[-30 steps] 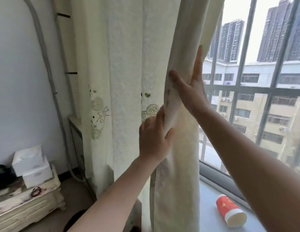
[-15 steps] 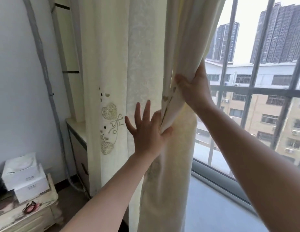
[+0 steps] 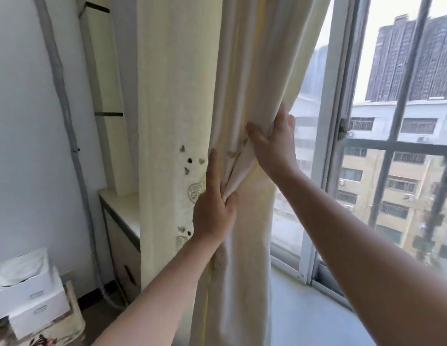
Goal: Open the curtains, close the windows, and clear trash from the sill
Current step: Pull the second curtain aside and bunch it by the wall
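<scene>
A cream curtain with embroidered hearts hangs bunched in the middle of the view, drawn off the window. My left hand is on its front, index finger straight up and a fold pinched between thumb and fingers. Higher and to the right, my right hand grips the curtain's free edge, thumb in front and fingers behind the cloth. A grey sill runs below the glass. A window latch sits on the frame. No trash shows on the visible part of the sill.
Dark security bars stand outside the glass. A white cabinet fills the corner left of the curtain, with a grey pipe on the wall. Two stacked white tissue boxes rest on a low wooden stand at bottom left.
Both hands have carried the curtain leftward, baring more window. My left hand went from flat with spread fingers to pinching a fold. The red cup on the sill has left the view.
</scene>
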{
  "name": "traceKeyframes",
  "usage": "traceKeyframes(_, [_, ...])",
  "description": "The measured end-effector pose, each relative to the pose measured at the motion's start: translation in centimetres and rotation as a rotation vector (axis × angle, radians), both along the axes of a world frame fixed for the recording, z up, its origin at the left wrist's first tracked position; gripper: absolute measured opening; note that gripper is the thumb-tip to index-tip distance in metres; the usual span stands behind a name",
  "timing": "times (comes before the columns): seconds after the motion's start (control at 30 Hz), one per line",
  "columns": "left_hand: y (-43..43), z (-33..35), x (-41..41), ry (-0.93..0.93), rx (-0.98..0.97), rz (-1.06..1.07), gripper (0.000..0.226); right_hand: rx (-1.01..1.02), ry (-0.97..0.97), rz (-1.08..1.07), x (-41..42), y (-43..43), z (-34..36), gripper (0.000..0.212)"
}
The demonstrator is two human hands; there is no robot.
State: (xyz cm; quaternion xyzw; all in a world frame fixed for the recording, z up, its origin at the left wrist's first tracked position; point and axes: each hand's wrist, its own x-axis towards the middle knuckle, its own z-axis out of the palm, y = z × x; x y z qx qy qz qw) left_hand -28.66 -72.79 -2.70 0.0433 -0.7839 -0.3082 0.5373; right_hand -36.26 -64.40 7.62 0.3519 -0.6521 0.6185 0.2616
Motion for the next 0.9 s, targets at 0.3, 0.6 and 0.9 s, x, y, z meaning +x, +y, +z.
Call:
traceKeyframes(0.3, [-13.3, 1.3, -1.7, -0.118, -0.126, 0.24, 0.036, -0.038, -0.062, -0.074, -1.3, -10.2, 0.0, 0.06])
traceKeyframes(0.6, [-23.4, 1.7, -5.0, -0.116, -0.122, 0.053, 0.068, -0.046, -0.049, -0.117, -4.1, -18.9, 0.7, 0.014])
traceKeyframes(0.9, [-32.1, 2.1, -8.5, -0.165, 0.15, -0.207, 0.117, 0.0, -0.025, -0.11, -8.5, -27.2, 0.6, 0.014])
